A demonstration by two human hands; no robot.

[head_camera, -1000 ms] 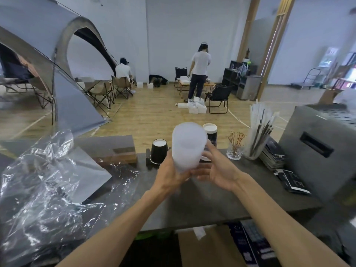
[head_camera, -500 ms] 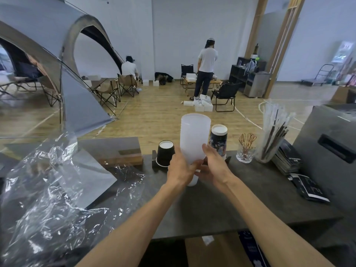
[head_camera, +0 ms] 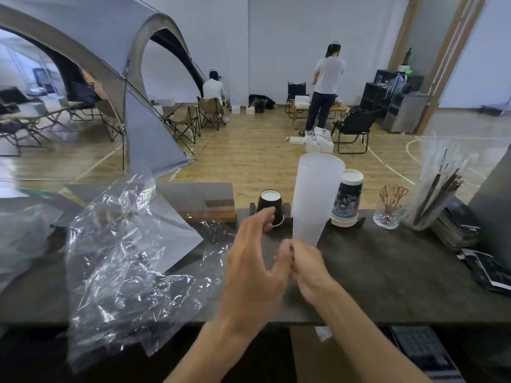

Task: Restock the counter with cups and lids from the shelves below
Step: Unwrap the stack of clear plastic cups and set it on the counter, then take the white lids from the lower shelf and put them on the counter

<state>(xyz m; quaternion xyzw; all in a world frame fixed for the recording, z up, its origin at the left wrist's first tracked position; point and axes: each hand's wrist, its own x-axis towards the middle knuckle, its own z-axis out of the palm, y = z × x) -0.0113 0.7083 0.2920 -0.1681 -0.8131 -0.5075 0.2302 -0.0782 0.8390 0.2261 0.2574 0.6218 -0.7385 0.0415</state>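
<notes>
Both hands work over the middle of the dark counter [head_camera: 387,272]. The right hand [head_camera: 307,268] has its fingers curled tight around the narrow bottom end of a stack of translucent cups [head_camera: 315,197], holding it upright with the wide mouth on top. The left hand [head_camera: 255,261] sits just beside it, fingers spread and relaxed, gripping nothing; its thumb lies against the right hand's knuckles and its fingertips reach toward a black paper cup [head_camera: 270,206].

No brand or writing can be read anywhere. The stack of translucent cups is frosted, milky white plastic, plain and unprinted, tapering from a broad rim down to the hand; faint ridges near the rim show several cups nested together. It stands above the counter's middle, toward the far edge.

At the far edge, the black paper cup stands upside down on a small dark stand, its white base showing. To the right of the stack stands an inverted printed cup [head_camera: 347,199] with a dark blue pattern, too blurred to make out. Further right are a small glass of picks [head_camera: 390,211] and a clear straw holder [head_camera: 431,194]. Crumpled clear plastic wrap [head_camera: 124,258] covers the counter's left side and hangs over its near edge. Dark booklets [head_camera: 459,225] are piled near the right edge.
</notes>
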